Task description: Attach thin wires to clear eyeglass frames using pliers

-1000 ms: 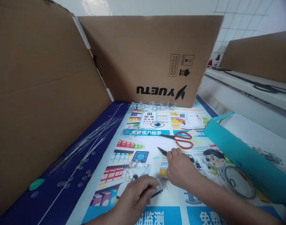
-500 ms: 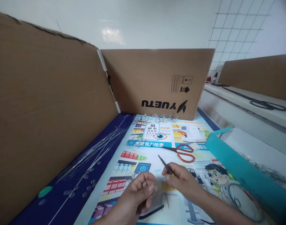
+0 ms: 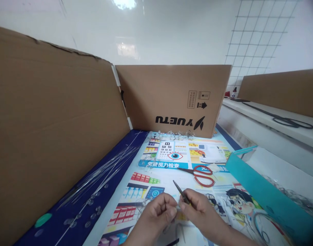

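Observation:
My left hand [image 3: 160, 215] is closed in a pinch at the lower middle of the head view. What its fingertips hold is too small to make out. My right hand [image 3: 199, 210] is wrapped round a slim dark pointed tool [image 3: 180, 191], its tip pointing up and left; whether it is tweezers or pliers I cannot tell. The fingertips of both hands nearly meet. Below them, a thin bent wire [image 3: 181, 232] lies on the printed sheet [image 3: 169, 177]. Red-handled scissors [image 3: 199, 175] rest just beyond my right hand.
Long thin wires [image 3: 102, 171] and small clear discs [image 3: 93, 208] lie on the blue cloth at left. Clear small pieces [image 3: 174, 135] line the back cardboard panel [image 3: 171, 92]. At right stands a teal box [image 3: 264, 191] holding tangled wire pieces. A wire coil [image 3: 264, 227] lies nearby.
My two hands have come closer together, the left moving right toward the right hand's fingertips. The whole view has shifted, so the surroundings sit slightly lower. The dark tool remains in my right hand.

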{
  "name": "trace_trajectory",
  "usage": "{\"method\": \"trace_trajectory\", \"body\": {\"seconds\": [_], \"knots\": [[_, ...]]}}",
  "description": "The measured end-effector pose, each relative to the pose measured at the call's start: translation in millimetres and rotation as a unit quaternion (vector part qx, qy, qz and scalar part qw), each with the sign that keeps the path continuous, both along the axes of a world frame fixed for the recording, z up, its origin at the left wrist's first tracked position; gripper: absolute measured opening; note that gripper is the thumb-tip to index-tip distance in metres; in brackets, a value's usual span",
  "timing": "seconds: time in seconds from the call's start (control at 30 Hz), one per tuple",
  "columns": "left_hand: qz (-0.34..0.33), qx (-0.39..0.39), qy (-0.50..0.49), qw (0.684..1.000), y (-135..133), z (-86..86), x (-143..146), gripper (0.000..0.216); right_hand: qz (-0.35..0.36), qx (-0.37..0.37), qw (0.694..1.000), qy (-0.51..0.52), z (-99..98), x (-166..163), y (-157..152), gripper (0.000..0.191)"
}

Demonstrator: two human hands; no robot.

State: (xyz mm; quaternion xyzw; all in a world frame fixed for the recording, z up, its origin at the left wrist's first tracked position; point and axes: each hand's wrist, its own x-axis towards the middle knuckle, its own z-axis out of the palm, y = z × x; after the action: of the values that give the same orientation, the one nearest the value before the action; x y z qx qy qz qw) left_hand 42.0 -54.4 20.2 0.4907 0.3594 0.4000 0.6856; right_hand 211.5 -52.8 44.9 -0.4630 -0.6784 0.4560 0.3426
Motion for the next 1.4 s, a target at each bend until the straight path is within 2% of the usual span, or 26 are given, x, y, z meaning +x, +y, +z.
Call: {"method": "trace_trajectory", "body": {"seconds": [0.17, 0.23, 0.37, 0.5, 0.6, 0.7, 0.73, 0.77, 0.83, 0.9, 1.0, 1.07, 1.17, 1.27, 1.4], "knots": [[0.006, 0.146, 0.121, 0.982, 3.2, 12.2, -8.3, 0.027, 0.017, 0.025, 0.998, -0.062, -2.5, -2.0, -3.9, 0.017], [0.005, 0.175, 0.145, 0.974, 3.1, 15.9, -8.8, 0.026, 0.031, 0.041, 0.996, -0.074, -3.9, -2.1, -5.2, 0.019], [0.006, 0.149, 0.149, 0.978, 1.9, 15.2, -8.5, 0.02, 0.056, 0.054, 0.994, -0.082, -7.4, -2.7, -5.8, 0.017], [0.0, 0.171, 0.191, 0.967, 0.9, 12.5, -10.6, 0.019, 0.077, 0.055, 0.992, -0.082, -7.0, -5.1, -6.0, 0.017], [0.018, 0.182, 0.199, 0.963, 3.5, 17.9, -14.2, 0.022, 0.07, 0.031, 0.996, -0.054, -7.2, -4.1, -3.2, 0.014], [0.057, 0.136, 0.146, 0.978, 11.4, 26.9, -20.3, 0.023, 0.03, 0.037, 0.998, -0.042, -14.7, 2.7, 5.3, 0.021], [0.052, 0.107, 0.114, 0.986, 14.8, 29.3, -22.7, 0.022, 0.015, 0.056, 0.997, -0.057, -18.6, 6.1, 8.9, 0.022], [0.049, 0.081, 0.084, 0.992, 18.3, 31.2, -25.2, 0.022, -0.001, 0.105, 0.991, -0.087, -22.6, 9.6, 12.4, 0.021], [0.059, 0.028, 0.022, 0.998, 24.6, 32.9, -29.5, 0.022, -0.019, 0.261, 0.952, -0.158, -28.7, 16.3, 18.0, 0.021], [0.073, -0.022, -0.018, 0.997, 29.0, 32.8, -32.3, 0.021, -0.033, 0.389, 0.889, -0.239, -30.1, 21.2, 20.8, 0.026], [0.09, -0.06, -0.039, 0.993, 31.4, 31.7, -32.9, 0.022, -0.024, 0.491, 0.802, -0.339, -24.1, 24.3, 20.7, 0.031], [0.091, -0.063, -0.045, 0.993, 30.9, 31.6, -31.5, 0.023, -0.019, 0.53, 0.758, -0.381, -19.1, 24.9, 19.7, 0.033], [0.091, -0.07, -0.046, 0.992, 28.3, 32.1, -28.6, 0.023, -0.002, 0.561, 0.717, -0.412, -15.4, 26.9, 17.9, 0.038], [0.098, -0.091, -0.039, 0.99, 25.1, 31.8, -26.4, 0.024, 0.022, 0.57, 0.694, -0.439, -15.1, 29.6, 16.0, 0.042], [0.094, -0.107, -0.029, 0.989, 22.5, 30.3, -24.1, 0.024, 0.019, 0.58, 0.677, -0.452, -14.0, 29.2, 14.5, 0.039]]}}
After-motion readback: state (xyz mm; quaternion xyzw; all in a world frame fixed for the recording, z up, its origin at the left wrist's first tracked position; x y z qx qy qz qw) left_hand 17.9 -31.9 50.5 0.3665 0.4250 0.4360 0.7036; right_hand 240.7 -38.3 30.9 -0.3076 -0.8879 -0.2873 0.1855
